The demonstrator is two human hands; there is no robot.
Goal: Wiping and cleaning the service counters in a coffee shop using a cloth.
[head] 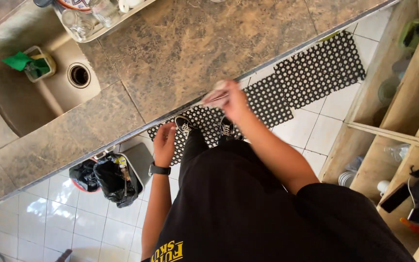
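**Cloth pinched at the counter's front edge**

While I look straight down past my own shirt, my right hand [233, 101] is out at the metal-trimmed front edge of the stone counter [180, 53], fingers clenched around a pale, crumpled cloth [217, 94]. That wad sits just over the edge strip, sticking out of my grip on the counter side, towards the slab's broad brown middle. Its long axis runs roughly along the edge, slanting as the trim does across my view.

My left hand [165, 144] hangs lower, off the counter altogether, over the black perforated floor mat [316, 73] near my shoes [184, 125]. Its fingers are loosely released and curled, grasping nothing that I can see; a dark watch [159, 169] rides the wrist. So the right hand is the one on the cloth, and the left is well apart from it, nearer my body.

Further along the counter to my left, the sink [35, 97] is sunk into the far corner, a small container with a green cloth [35, 64] standing by the drain. A tray of glassware [90, 19] lies at the sink's far rim. Under the counter edge by my left arm sits a bin lined with a black bag [110, 177]. Wooden shelves [389, 121] holding plates and cups stand to my right.
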